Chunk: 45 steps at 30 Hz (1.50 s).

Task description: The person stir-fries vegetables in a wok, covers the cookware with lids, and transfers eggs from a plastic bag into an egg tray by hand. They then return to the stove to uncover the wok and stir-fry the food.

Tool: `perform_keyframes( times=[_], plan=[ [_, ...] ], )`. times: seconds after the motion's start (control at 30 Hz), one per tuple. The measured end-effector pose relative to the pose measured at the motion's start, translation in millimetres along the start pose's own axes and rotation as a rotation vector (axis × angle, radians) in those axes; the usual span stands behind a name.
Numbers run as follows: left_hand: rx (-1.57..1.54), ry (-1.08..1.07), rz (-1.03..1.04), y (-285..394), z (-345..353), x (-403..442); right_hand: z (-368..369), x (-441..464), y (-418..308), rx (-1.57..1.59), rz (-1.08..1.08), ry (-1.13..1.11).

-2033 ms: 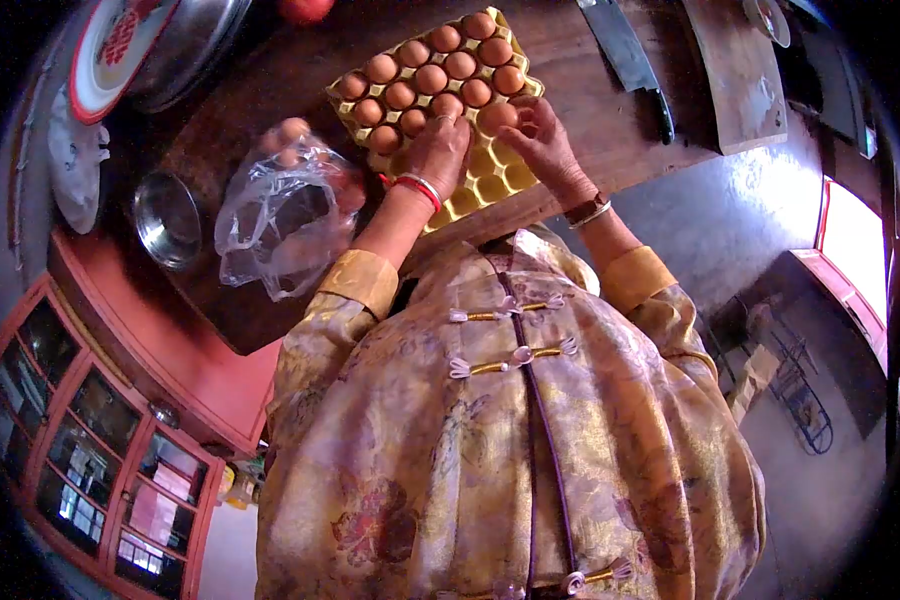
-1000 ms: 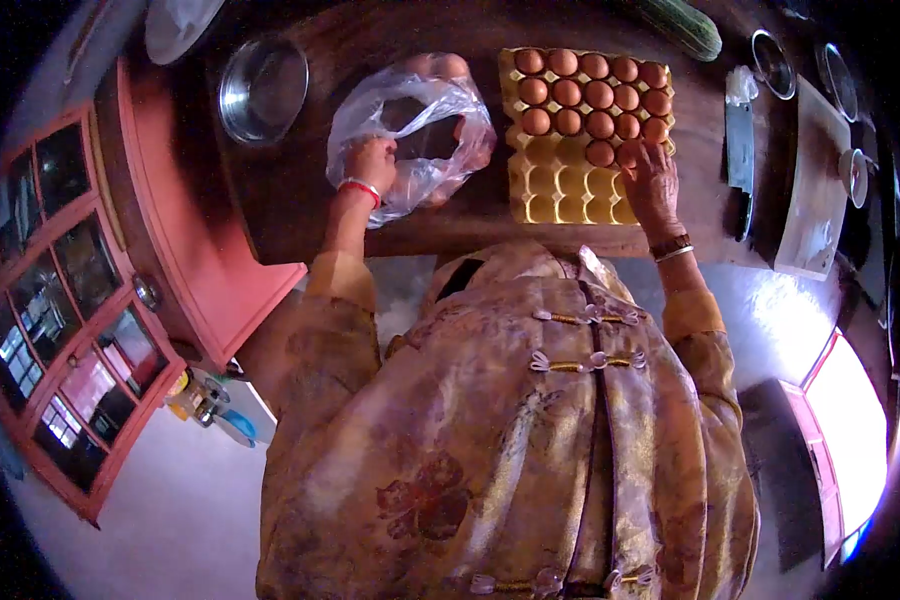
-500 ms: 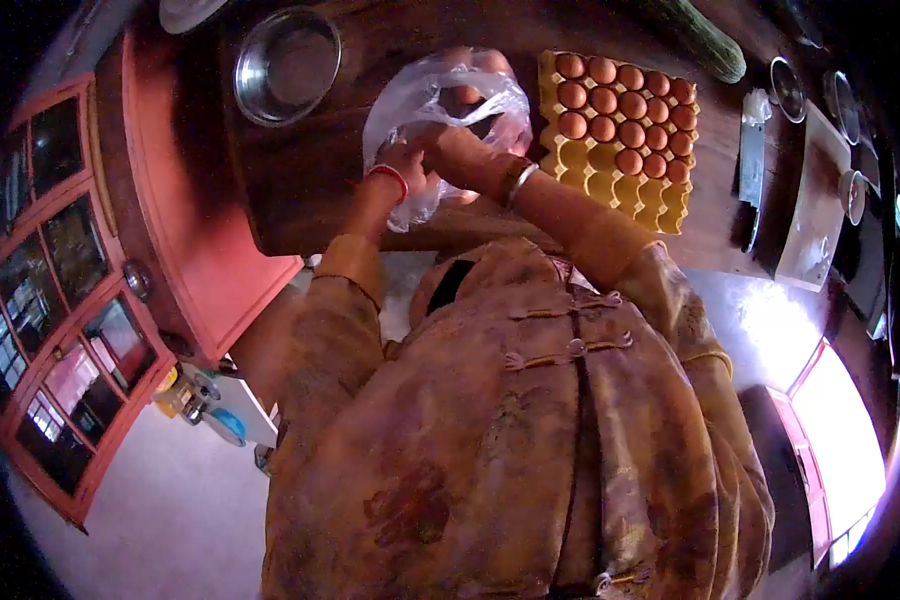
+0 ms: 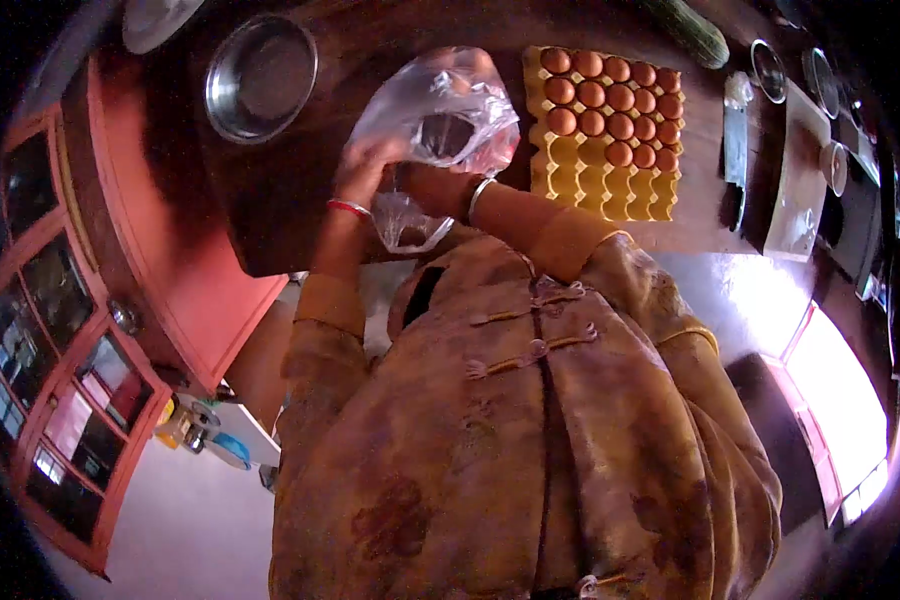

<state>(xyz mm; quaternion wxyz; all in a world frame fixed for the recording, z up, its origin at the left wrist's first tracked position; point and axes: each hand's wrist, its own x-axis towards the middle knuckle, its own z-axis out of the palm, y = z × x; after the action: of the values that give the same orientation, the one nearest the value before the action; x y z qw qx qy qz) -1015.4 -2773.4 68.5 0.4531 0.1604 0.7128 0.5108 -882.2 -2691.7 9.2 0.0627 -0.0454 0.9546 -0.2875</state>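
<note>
A clear plastic bag [image 4: 395, 110] lies on the dark wooden table, with reddish-brown eggs showing faintly through its far side. My right hand [image 4: 432, 188], a silver bangle at its wrist, is closed around the gathered near part of the bag, and loose plastic hangs below it. Against the bag's left side is my left hand [image 4: 368, 168], with a red bracelet; its fingers are smeared by motion. To the right stands a yellow egg tray [image 4: 592, 178], where several brown eggs [image 4: 620, 97] fill the far rows and part of a nearer one.
A steel bowl [image 4: 262, 80] sits left on the table [image 4: 300, 215]. Rightward are a green gourd-like vegetable [image 4: 692, 35], a cleaver [image 4: 735, 145] and a cutting board [image 4: 798, 175]. A red cabinet [image 4: 175, 240] stands beside the table's left end.
Both hands have drawn the bag's gathered end nearer my body. My left hand has shifted left, apart from the right. The bag's opening looks narrower, and the view has turned slightly.
</note>
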Motion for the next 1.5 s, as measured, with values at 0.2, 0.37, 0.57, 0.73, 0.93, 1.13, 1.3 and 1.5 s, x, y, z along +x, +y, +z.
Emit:
perform_keyframes(
  times=[0.2, 0.37, 0.57, 0.73, 0.93, 1.13, 1.3, 1.5],
  plan=[
    [-0.011, 0.033, -0.139, 25, 8, -7, -74, -21, -33, -0.031, 0.285, -0.169],
    [0.003, 0.024, -0.096, 24, 7, -9, -84, -24, -25, -0.195, 0.179, -0.235],
    [-0.009, 0.044, -0.063, 4, 4, -6, -18, -25, 12, -0.33, 0.176, -0.078],
    [0.419, -0.184, -0.276, -17, -11, -6, -52, -38, 37, -0.052, 0.024, 0.095],
    [0.97, -0.685, 0.071, 3, 12, -18, -78, -41, 44, 0.043, 0.239, 0.19],
    [0.997, -0.741, 0.105, -21, 33, -28, -100, -39, 4, 0.174, 0.252, -0.131],
    [1.237, -0.776, 0.299, -59, 17, -32, -52, -32, 5, -0.121, 0.087, -0.092],
    [1.2, -0.743, 0.129, -17, 29, -47, -76, -36, -9, 0.115, 0.281, -0.121]
  ],
)
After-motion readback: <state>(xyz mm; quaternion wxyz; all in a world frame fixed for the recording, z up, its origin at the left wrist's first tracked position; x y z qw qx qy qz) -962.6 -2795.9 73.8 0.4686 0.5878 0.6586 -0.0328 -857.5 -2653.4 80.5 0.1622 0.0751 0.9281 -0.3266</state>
